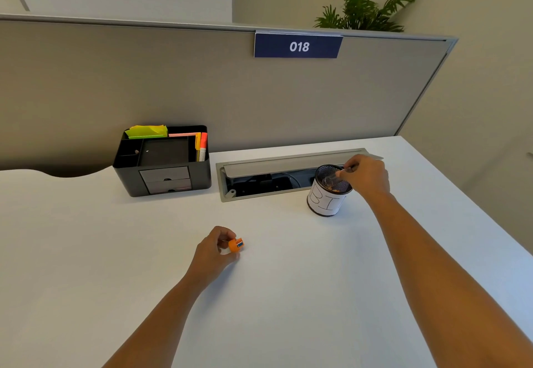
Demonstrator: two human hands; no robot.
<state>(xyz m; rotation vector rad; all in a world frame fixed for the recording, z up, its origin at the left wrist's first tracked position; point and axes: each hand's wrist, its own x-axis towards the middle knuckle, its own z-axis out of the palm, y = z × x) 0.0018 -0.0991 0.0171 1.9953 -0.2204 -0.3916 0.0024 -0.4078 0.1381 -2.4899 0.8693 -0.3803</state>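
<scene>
"Orange little plastic sharpener [236,245], how is it handling?"

"It is feeling light, hard and a bit slippery, I think. My left hand [215,248] is pinching it by its sides, low over the white desk [259,295]. My right hand [366,175] is pinching a clear plastic piece [331,180] over the paper-labelled black mesh cup [327,199]."

"What are you not seeing well?"

"My fingers are covering part of the clear piece, and the cup's inside is showing only partly."
</scene>
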